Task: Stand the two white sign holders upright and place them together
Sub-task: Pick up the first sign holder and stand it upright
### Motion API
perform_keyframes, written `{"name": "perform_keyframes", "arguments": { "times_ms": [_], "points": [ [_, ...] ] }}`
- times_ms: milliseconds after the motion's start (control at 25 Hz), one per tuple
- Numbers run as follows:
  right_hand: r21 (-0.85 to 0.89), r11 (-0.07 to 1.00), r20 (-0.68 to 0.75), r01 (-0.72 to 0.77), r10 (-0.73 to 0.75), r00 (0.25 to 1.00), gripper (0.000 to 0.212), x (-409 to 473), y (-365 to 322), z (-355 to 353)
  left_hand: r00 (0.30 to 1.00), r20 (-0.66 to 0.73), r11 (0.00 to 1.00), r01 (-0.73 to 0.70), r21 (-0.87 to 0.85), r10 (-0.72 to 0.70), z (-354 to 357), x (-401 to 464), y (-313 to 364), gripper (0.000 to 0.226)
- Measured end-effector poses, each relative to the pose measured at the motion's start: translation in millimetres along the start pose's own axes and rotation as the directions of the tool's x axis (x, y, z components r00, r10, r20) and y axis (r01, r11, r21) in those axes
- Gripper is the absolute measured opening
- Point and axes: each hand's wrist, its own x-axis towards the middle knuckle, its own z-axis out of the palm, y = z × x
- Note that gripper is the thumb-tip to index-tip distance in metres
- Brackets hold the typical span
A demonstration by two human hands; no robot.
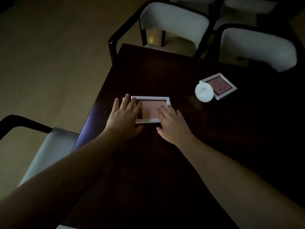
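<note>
Near sign holder (151,109): lying flat at table (165,162) centre, pink insert facing up. Left hand (123,119) is resting spread over its 9 o'clock edge; right hand (171,124), fingers splayed, is covering its 4 o'clock corner. Far sign holder (219,85): lying tipped at 2 o'clock, well apart, round base (203,92) facing the camera.

Dark wood worktop (165,162), dim light. Two white sign holders flat on it: near sign holder (151,120) by the left edge, pink insert up; far sign holder (222,95) well apart toward the right, its round white base (203,92) facing the camera.
</note>
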Motion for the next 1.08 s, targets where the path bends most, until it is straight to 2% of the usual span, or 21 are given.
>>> {"name": "perform_keyframes", "arguments": {
  "times_ms": [160, 280, 440, 560, 720, 840, 960, 1080],
  "points": [
    [-0.048, 0.995, 0.0, 0.089, -0.089, 0.996, 0.048, 11, -6, 8, 0.996, -0.054, 0.997, -0.071, 0.028, 0.073, 9, 1, -7, 0.086],
    [-0.08, 0.992, -0.006, 0.101, -0.102, 0.995, 0.037, 17, -8, 5, 0.995, -0.059, 0.997, -0.075, 0.0, 0.075, 12, 3, -10, 0.083],
    [-0.149, 0.976, -0.039, 0.16, -0.167, 0.985, 0.027, 16, -8, -9, 0.999, -0.033, 0.997, -0.024, -0.077, 0.022, 9, 3, -15, 0.081],
    [-0.197, 0.96, -0.142, 0.197, -0.226, 0.964, 0.01, 15, -12, -32, 0.998, 0.002, 0.975, 0.067, -0.213, -0.068, 5, 1, -19, 0.082],
    [-0.2, 0.95, -0.199, 0.242, -0.281, 0.939, 0.011, 18, -17, -69, 0.986, 0.039, 0.86, 0.162, -0.483, -0.163, 6, 0, -25, 0.079],
    [-0.201, 0.936, -0.172, 0.289, -0.324, 0.93, 0.013, 21, -24, -99, 0.982, 0.055, 0.694, 0.166, -0.701, -0.18, 13, -1, -34, 0.065],
    [-0.259, 0.901, -0.095, 0.346, -0.381, 0.92, 0.015, 23, -36, -127, 0.986, 0.096, 0.57, 0.158, -0.807, -0.137, 18, -5, -38, 0.05],
    [-0.315, 0.862, 0.013, 0.397, -0.414, 0.91, 0.017, 30, -56, -150, 0.992, 0.029, 0.528, 0.09, -0.844, -0.122, 20, -15, -39, 0.043]
  ]
}}
